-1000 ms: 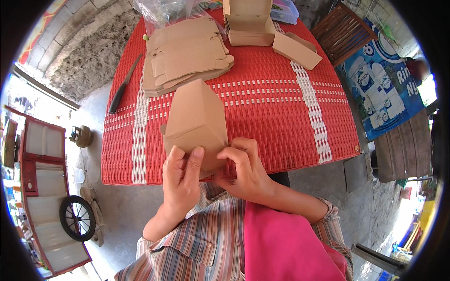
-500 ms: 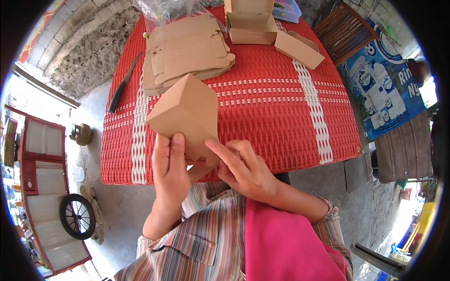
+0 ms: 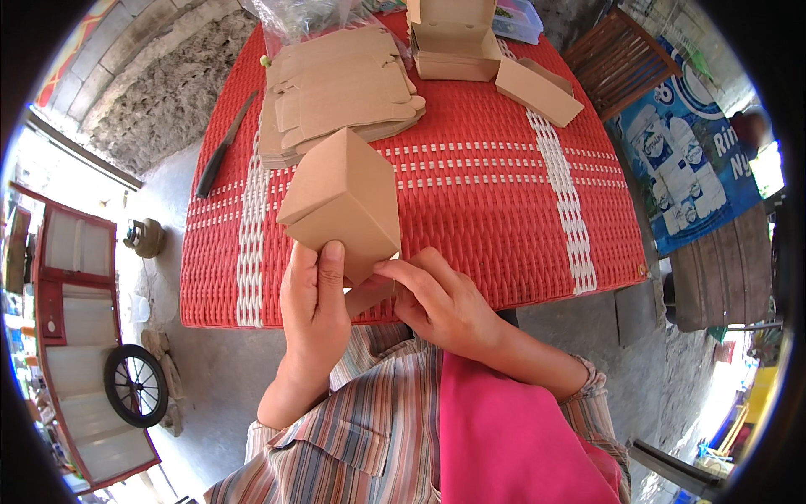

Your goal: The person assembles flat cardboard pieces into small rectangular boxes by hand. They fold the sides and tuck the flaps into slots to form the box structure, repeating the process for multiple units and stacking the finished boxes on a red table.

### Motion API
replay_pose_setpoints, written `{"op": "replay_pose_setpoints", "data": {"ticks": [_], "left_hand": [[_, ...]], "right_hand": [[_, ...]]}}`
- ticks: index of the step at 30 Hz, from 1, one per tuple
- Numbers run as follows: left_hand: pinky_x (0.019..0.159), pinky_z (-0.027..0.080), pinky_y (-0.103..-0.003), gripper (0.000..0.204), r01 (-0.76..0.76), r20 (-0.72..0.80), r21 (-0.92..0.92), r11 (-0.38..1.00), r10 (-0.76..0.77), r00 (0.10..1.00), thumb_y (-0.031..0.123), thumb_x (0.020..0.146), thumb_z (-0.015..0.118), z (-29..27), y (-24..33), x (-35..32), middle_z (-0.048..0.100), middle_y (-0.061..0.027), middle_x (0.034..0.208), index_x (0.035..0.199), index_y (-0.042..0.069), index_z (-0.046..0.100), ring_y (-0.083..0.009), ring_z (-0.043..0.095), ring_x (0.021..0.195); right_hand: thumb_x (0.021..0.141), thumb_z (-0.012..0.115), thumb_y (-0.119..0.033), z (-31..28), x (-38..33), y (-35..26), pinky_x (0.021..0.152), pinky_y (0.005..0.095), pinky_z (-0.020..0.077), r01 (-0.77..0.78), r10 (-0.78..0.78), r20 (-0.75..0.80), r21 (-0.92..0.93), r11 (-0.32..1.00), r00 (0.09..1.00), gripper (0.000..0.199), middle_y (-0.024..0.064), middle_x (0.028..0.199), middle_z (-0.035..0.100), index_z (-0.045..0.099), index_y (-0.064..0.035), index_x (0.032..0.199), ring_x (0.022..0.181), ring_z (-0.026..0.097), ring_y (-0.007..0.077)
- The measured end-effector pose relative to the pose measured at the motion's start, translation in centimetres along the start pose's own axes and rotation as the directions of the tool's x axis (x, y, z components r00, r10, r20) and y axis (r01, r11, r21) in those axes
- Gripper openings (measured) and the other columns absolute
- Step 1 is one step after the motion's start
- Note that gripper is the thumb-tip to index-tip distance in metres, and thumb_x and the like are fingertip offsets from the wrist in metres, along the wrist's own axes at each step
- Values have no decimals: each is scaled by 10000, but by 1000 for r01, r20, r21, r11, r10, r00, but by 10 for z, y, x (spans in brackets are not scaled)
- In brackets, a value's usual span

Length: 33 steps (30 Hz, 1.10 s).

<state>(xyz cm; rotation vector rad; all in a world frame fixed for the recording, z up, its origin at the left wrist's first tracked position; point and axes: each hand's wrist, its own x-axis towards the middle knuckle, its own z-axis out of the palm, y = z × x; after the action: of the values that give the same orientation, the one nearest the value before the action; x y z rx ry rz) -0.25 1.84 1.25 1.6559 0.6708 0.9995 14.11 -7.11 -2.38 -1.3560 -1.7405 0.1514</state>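
A brown cardboard box (image 3: 346, 189), partly folded up, is held tilted over the table's near edge. My left hand (image 3: 316, 294) grips its lower left side, thumb on the outside and fingers behind. At the lower right corner, my right hand (image 3: 441, 301) pinches the edge of the box with curled fingers; a loose flap hangs between the two hands. The inside of the box is turned away from view. Just beyond it lies a stack of flat, unfolded cardboard boxes (image 3: 340, 84).
The red woven table (image 3: 478, 218) has white bands. A black-handled knife (image 3: 222, 151) lies at its left edge. Toward the back stand an open cardboard box (image 3: 457, 55), a smaller cardboard tray (image 3: 540, 91), a clear plastic bag (image 3: 311, 18) and a plastic container (image 3: 519, 21).
The box has turned and shifted slightly right, and its lower front flap now sits folded in closer. My right fingers have curled in around its lower right corner instead of pointing along it.
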Motion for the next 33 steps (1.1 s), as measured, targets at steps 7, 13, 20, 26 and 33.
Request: {"op": "replay_pose_setpoints", "data": {"ticks": [7, 13, 20, 26, 33], "left_hand": [[788, 488, -235, 297, 117, 109, 75, 990, -125, 986, 94, 1049, 415, -4, 9, -5, 614, -43, 1067, 1311, -6, 512, -72, 575, 906], [737, 532, -261, 205, 150, 137, -97, 984, -136, 981, 54, 1016, 484, 0, -5, -8, 628, -81, 983, 1204, -25, 504, -110, 624, 837], [764, 509, -241, 212, 160, 30, -354, 922, -160, 987, -14, 964, 562, 15, -9, -13, 616, -70, 952, 1163, -19, 491, -93, 596, 855], [774, 505, -243, 194, 93, -7, -296, 951, -99, 995, -28, 959, 560, 20, -12, -17, 626, -84, 983, 1141, -23, 494, -102, 603, 869], [767, 510, -239, 144, 78, -25, -193, 978, -84, 996, -44, 963, 538, 26, -10, -20, 632, -79, 967, 1104, -35, 509, -105, 609, 875]], "right_hand": [[806, 733, -112, -19, 5, 5, 638, 370, 528, 39, -50, 88, 117, 992, 995, 294, 95, 889, 525, 583, -67, 1055, 747, 613, 270], [792, 772, -71, -12, -2, 5, 548, 326, 459, -99, 128, -107, 245, 965, 986, 173, 68, 787, 507, 617, -44, 866, 642, 564, 206], [833, 734, -11, -7, -4, -4, 493, 273, 391, -168, 243, -242, 294, 941, 939, 131, 41, 742, 496, 605, -35, 823, 578, 491, 112], [851, 725, -20, -3, -5, -7, 523, 231, 325, -257, 380, -262, 403, 878, 887, 160, 14, 730, 487, 583, -36, 780, 606, 415, 81], [832, 738, -34, -5, -4, 0, 526, 272, 395, -266, 358, -245, 340, 902, 901, 125, 51, 752, 531, 614, -31, 815, 604, 500, 130]]}}
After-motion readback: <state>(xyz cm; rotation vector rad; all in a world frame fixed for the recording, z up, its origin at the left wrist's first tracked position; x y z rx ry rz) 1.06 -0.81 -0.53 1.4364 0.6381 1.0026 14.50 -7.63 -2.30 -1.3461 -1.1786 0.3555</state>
